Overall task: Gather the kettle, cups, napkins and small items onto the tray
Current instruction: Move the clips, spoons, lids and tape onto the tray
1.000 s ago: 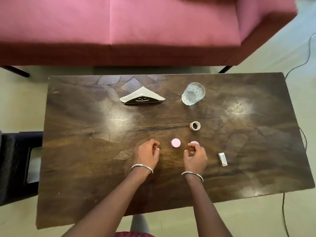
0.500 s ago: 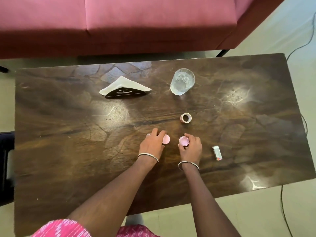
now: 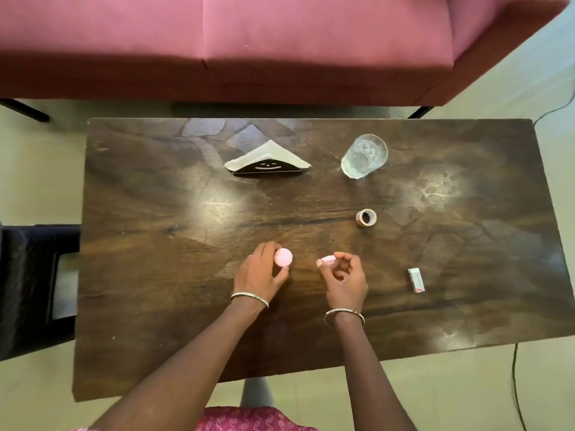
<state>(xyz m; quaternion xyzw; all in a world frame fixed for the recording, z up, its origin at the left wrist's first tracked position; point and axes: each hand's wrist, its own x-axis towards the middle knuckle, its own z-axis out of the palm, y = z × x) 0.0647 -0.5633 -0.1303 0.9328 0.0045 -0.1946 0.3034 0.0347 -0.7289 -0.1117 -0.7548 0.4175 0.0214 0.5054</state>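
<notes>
Dark wood table (image 3: 155,275), pink sofa (image 3: 217,42) at twelve. Small-items step, probably: left hand (image 3: 259,275) curled round a pink pot (image 3: 283,257), right hand (image 3: 345,281) pinching a second pink piece (image 3: 328,260) at three of it. Next: carrying both to a tray, nowhere in view. Glass (image 3: 364,157) at one, apparently empty; napkins (image 3: 270,150) at eleven, upright in holder (image 3: 267,168).

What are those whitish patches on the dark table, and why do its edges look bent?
Head view: the pale patches on the table, one left of centre, one right of the glass, are glare on its glossy top; the wide-angle lens bows its edges; the pink piece in the right hand looks smeared, the left hand's pink pot sharp.
</notes>
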